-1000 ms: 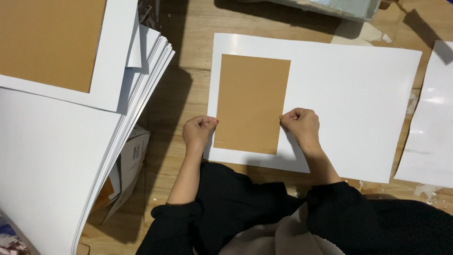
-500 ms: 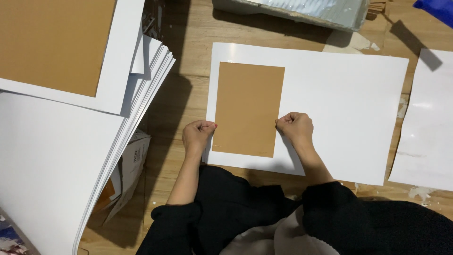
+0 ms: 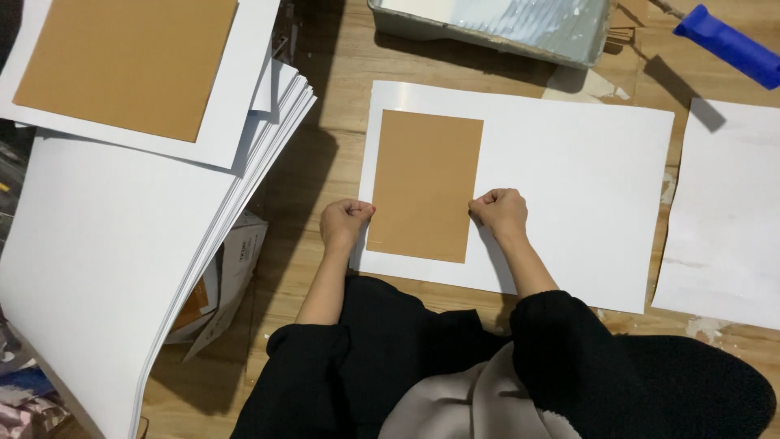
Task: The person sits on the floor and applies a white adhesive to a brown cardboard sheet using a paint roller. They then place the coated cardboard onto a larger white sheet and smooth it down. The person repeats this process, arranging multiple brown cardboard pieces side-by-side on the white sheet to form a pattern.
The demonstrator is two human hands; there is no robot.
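Head view shows the brown card lying lengthwise away from the body between two curled fists, left hand and right hand pinching its side edges.

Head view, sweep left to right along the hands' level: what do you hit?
Stack of white sheets → left hand → brown card → right hand → big white sheet → second white sheet at the right edge.

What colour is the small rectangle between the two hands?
Brown, like cardboard; the rectangle lies on a white sheet, seen in the head view.
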